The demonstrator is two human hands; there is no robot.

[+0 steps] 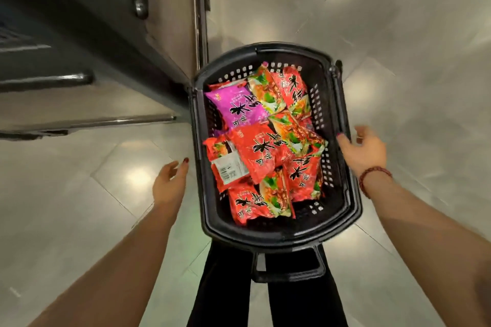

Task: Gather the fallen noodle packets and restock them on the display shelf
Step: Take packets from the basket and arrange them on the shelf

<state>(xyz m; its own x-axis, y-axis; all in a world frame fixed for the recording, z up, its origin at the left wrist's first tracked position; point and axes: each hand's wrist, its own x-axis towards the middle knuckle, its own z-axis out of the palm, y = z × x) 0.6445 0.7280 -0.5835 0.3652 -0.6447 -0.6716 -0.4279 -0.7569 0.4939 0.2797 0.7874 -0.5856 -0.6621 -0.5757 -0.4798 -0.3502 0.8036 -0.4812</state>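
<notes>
On a pale, glossy tiled floor [398, 34], seen from straight above, stands one black plastic shopping basket [279, 236] with perforated walls, directly ahead of the person wearing the camera. The basket holds a loose pile of noodle packets [289, 130]: one purple packet [236, 106] lies at the far left, and at least eight red packets [260, 148] fill the rest, overlapping and tilted at different angles, so the exact number cannot be told. Most show bold black characters. One red packet near the left wall lies back side up, showing a white label with a barcode. Two bare forearms reach forward, one on each side of the basket. The left hand [170, 183] hovers just beside the basket's left wall, holding nothing, fingers relaxed and slightly spread, with dark red nail polish. The right hand [364, 151] is also unclenched and holds nothing, fingers spread, with fingertips at the basket's right rim; whether they touch it cannot be told. One red beaded bracelet [373, 174] circles the right wrist. One black handle [287, 273] projects from the basket's near end, between the person's two legs in black trousers [225, 287]. A dark grey fixture [79, 21] with metal rails, blurred, stands to the left, with its corner just beside the basket's far left corner.
</notes>
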